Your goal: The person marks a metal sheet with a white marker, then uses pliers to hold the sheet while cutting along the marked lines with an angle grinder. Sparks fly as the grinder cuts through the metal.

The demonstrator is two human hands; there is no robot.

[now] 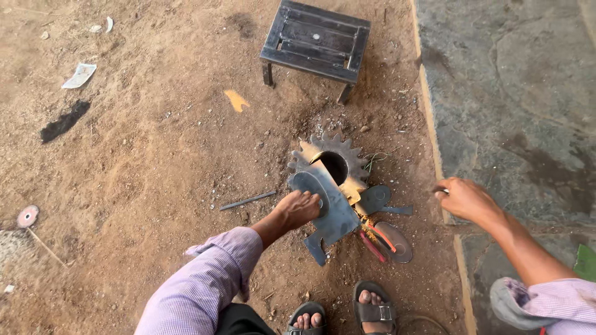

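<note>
Left hand [300, 208] reaching down, fingers curled; right hand [467, 200] out to side, loosely closed, forearm bare.

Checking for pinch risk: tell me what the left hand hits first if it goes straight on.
The left hand already rests on the flat plate; just beyond lies the gear.

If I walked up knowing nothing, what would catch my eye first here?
Probably the big toothed steel gear with a round hole, lying on the dirt in the middle with flat grey cut metal plates stacked against it. The left hand rests on those plates, while the right hand is out at the stone slab's edge, pinching something small. Behind stands a low dark metal stool.
</note>
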